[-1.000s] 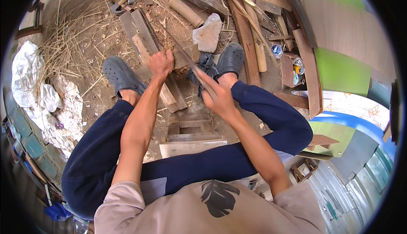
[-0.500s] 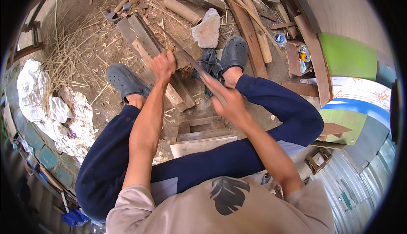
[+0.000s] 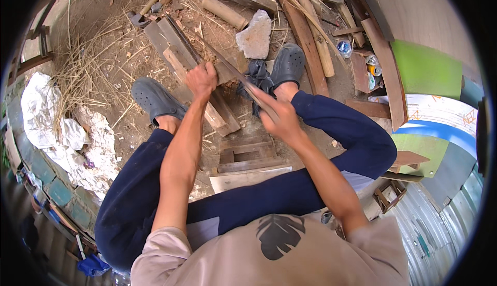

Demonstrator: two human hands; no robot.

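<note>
My left hand [image 3: 201,80] is closed in a fist over the wooden planks [image 3: 178,61] that lie between my feet. A long dark blade-like strip [image 3: 182,38] runs along the planks to this fist; the gripped end is hidden. My right hand [image 3: 282,119] is wrapped round the near end of a long, narrow, dark blade-like tool [image 3: 230,67]. It slants up to the left, its far part passing above the planks close to the strip. A grey stone [image 3: 254,35] and a crumpled black cloth [image 3: 257,81] lie beyond the tool, near my right shoe [image 3: 288,64].
My left shoe [image 3: 155,98] stands beside the planks. Dry straw [image 3: 96,63] and a white sack [image 3: 41,110] lie at the left. Timber offcuts [image 3: 305,42] and a bamboo piece [image 3: 225,12] lie farther off. A small wooden frame [image 3: 247,157] lies near my legs.
My right hand has shifted slightly to the right and nearer me, drawing the tool with it. My left hand stays closed in nearly the same place over the planks.
</note>
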